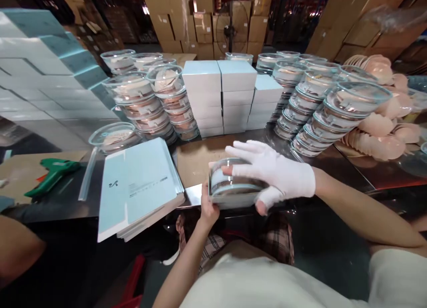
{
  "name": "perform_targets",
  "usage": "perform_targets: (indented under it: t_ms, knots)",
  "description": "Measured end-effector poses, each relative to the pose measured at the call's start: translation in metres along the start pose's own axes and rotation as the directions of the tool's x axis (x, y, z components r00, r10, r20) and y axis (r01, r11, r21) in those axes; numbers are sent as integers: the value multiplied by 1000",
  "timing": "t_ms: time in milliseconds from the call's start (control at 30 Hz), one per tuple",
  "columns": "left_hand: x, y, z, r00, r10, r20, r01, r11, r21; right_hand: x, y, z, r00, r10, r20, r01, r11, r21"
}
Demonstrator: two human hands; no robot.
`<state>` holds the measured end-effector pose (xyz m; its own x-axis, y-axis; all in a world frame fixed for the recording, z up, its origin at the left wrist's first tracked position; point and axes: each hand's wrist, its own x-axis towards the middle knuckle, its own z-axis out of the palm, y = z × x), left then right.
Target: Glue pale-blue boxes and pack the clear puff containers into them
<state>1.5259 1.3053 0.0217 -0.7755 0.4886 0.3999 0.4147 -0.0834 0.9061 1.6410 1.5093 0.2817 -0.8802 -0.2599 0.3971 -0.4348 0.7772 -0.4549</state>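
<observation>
My right hand [273, 172], in a white glove, lies flat over a round clear plastic case [230, 181] and presses it into a pale blue box [230, 200] at the table's near edge. My bare left hand [208, 208] grips the box's lower left corner from below. The case is partly hidden under the glove. A stack of flat, unfolded pale blue box blanks [136, 183] lies just left of my hands.
Stacks of finished pale blue boxes [220, 94] stand at the centre back, flanked by leaning stacks of clear round cases [160, 103] [320, 107]. Beige pads [383, 125] are piled at the right. A green glue gun [53, 174] lies at the left. Another person's arm [16, 250] shows bottom left.
</observation>
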Motion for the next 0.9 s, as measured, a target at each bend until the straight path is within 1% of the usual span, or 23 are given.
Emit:
perform_targets:
  t_ms: [33, 67, 100, 133, 167, 200, 233, 267, 333, 367, 400, 433, 500, 533, 567, 600, 633, 700, 733, 767, 800, 833, 900]
  knots:
    - [-2, 0, 1, 1000, -2, -14, 2, 1000, 1, -6, 5, 2, 999, 47, 27, -48, 999, 14]
    - [-3, 0, 1, 1000, 0, -29, 0, 1000, -3, -15, 12, 6, 994, 113, -9, -113, 994, 15]
    - [-4, 0, 1, 999, 5, -44, -6, 1000, -8, -27, 19, 12, 977, 183, -105, -182, 983, 18]
    - [-6, 1, 0, 998, 15, -59, -16, 1000, -18, -40, 27, 21, 941, 239, -240, -237, 971, 37]
    - [-6, 2, -2, 997, 31, -77, -34, 999, -36, -55, 35, 33, 883, 282, -375, -276, 959, 72]
    - [-7, 4, -4, 994, 57, -92, -63, 996, -57, -68, 42, 49, 804, 306, -511, -284, 951, 122]
    - [-6, 5, -6, 991, 95, -92, -102, 992, -73, -80, 47, 68, 739, 309, -599, -264, 950, 164]
    - [-6, 6, -9, 987, 140, -78, -146, 986, -77, -89, 49, 90, 729, 324, -602, -251, 946, 205]
    - [-4, 10, -14, 972, 232, -23, -233, 971, -58, -96, 48, 131, 772, 347, -533, -220, 932, 289]
    - [-2, 13, -15, 966, 260, 8, -259, 965, -41, -94, 45, 148, 775, 389, -499, -229, 908, 352]
    - [-1, 15, -16, 963, 270, 15, -269, 963, -32, -90, 40, 162, 747, 452, -488, -252, 871, 421]
    - [0, 18, -16, 965, 262, -10, -262, 964, -34, -83, 34, 172, 691, 528, -494, -280, 825, 490]
    - [0, 22, -14, 975, 199, -97, -205, 977, -56, -68, 24, 183, 526, 651, -547, -292, 743, 603]
    - [-1, 22, -13, 976, 170, -139, -180, 982, -62, -62, 20, 185, 459, 680, -572, -271, 720, 639]
    - [-3, 22, -13, 973, 163, -163, -173, 983, -55, -58, 17, 185, 418, 689, -592, -241, 713, 659]
    - [-4, 20, -15, 971, 185, -154, -192, 981, -30, -57, 17, 184, 411, 687, -599, -216, 711, 669]
    - [-6, 17, -17, 968, 226, -109, -226, 974, 12, -59, 18, 182, 432, 684, -588, -204, 709, 675]
    - [-9, 11, -26, 946, 322, 18, -323, 941, 102, -75, 28, 174, 536, 672, -511, -250, 705, 664]
    - [-9, 9, -31, 930, 359, 73, -366, 921, 134, -88, 36, 167, 579, 665, -472, -324, 719, 615]
    - [-9, 7, -36, 917, 386, 100, -398, 904, 155, -103, 47, 159, 594, 667, -450, -420, 734, 533]
    - [-8, 6, -40, 910, 407, 84, -415, 894, 166, -121, 58, 150, 583, 676, -451, -517, 737, 436]
    - [-6, 7, -43, 911, 411, 26, -409, 897, 167, -139, 71, 139, 544, 689, -478, -635, 711, 302]
    - [1, 12, -39, 940, 318, -127, -305, 946, 111, -171, 94, 120, 476, 729, -492, -824, 565, 40]
